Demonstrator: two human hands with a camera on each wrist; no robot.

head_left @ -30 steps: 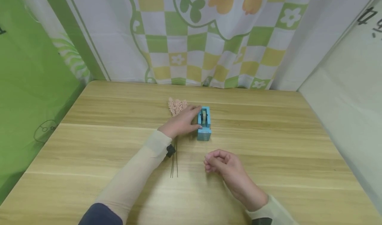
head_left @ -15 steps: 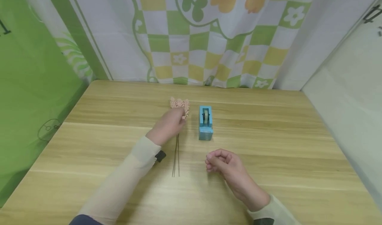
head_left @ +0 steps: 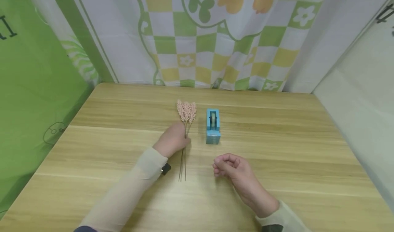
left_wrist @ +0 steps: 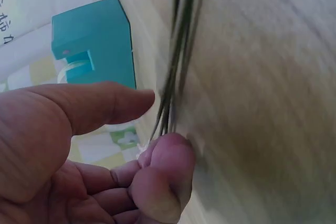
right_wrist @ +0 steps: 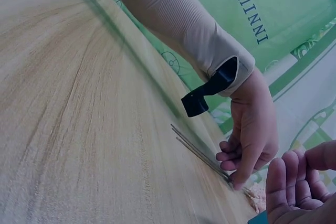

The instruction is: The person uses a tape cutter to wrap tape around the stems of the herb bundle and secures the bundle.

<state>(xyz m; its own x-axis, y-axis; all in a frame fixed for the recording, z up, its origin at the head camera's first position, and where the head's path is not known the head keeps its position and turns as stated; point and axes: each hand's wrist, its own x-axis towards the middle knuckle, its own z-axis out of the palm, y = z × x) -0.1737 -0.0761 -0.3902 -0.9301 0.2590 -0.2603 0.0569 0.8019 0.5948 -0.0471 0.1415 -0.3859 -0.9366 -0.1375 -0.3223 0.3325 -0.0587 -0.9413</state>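
Observation:
Several pink plaited flower heads (head_left: 186, 111) on thin dark stems (head_left: 183, 167) lie on the table. My left hand (head_left: 173, 140) is at the stems just below the heads. In the left wrist view its curled fingertips touch the stems (left_wrist: 181, 40), while the thumb stands slightly apart from them. To the right sits a blue tape dispenser (head_left: 213, 138) with a tape roll (head_left: 213, 119) in it, untouched. Nearer the front, my right hand (head_left: 238, 175) has curled fingers with the thumb against the index finger; whether something thin is between them is not visible.
A wood-grain table (head_left: 292, 139) spans the view. Behind it hangs a checked floral curtain (head_left: 206, 44). A green sheet (head_left: 30, 88) stands at the left and a pale wall (head_left: 363, 88) at the right. A black camera mount (right_wrist: 207, 90) sits on the left wrist.
My left hand has left the tape dispenser, moved left over the flower heads, then come down toward me onto the stems. The right hand has stayed in place.

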